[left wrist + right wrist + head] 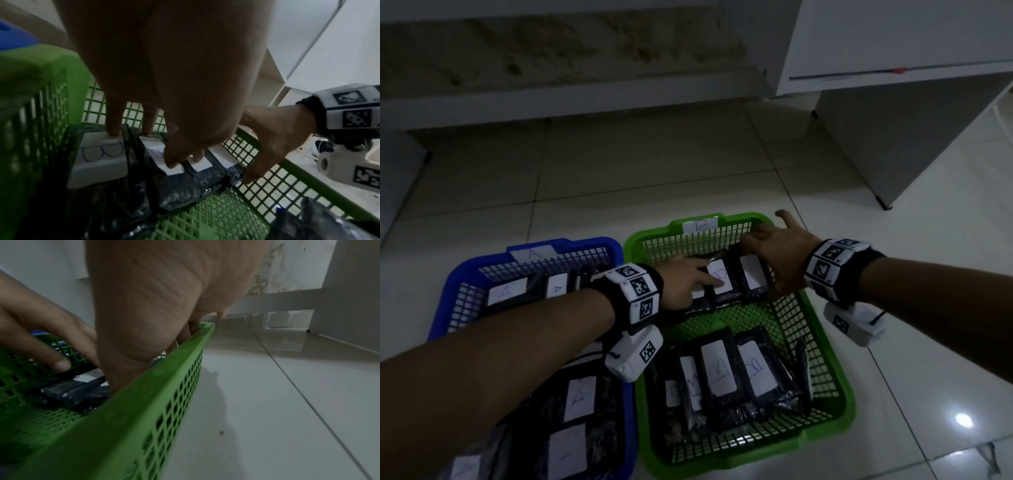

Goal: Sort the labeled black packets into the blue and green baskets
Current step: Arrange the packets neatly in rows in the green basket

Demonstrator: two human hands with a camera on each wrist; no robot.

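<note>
Green basket (822, 329) sits on the tiled floor (928, 274), blue basket (445, 301) touching its left side. Both hands work at green basket's far end, on a row of black packets (722, 287) w/ white labels. Left hand (681, 281): fingers straight, tips pressing down on the labels (102, 155), gripping nothing. Right hand (780, 253): fingers spread & bent over the rightmost packet by the basket's right wall; can't tell if it has real hold. More B packets (726, 377) lie at green basket's near end; A packets (582, 394) in the blue one.
</note>
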